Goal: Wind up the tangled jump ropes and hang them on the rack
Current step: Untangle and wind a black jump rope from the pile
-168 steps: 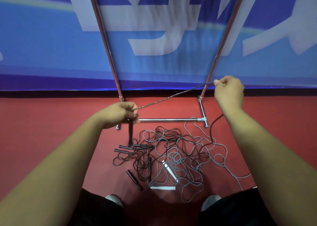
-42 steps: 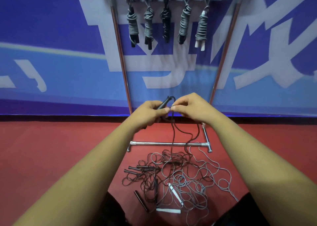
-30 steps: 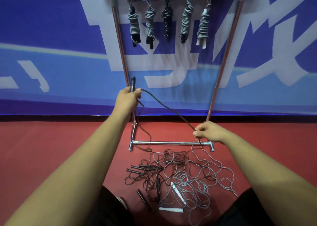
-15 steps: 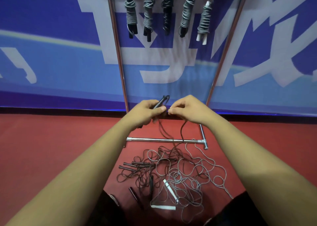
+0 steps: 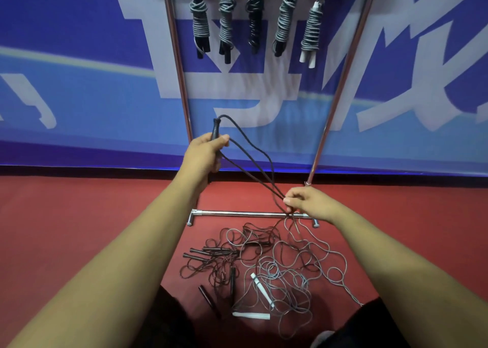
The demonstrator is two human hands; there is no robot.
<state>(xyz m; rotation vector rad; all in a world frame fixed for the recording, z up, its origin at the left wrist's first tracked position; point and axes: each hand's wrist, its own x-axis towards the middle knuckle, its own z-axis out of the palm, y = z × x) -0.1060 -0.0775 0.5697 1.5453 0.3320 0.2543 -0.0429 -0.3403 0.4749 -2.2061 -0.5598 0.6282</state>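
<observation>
tangled jump ropes (image 5: 266,265) on red floor (image 5: 79,215), blue banner (image 5: 79,96) behind.

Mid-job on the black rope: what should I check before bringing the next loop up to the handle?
1. Left hand grips the black handle: ok.
2. Right hand pinches the black rope: ok.
3. Rope between the hands is free of knots: ok.
4. Rope's trailing part is clear of the floor tangle: not ok, it runs into the pile.
5. Free hook on the rack: cannot tell, the top is cut off.
</observation>
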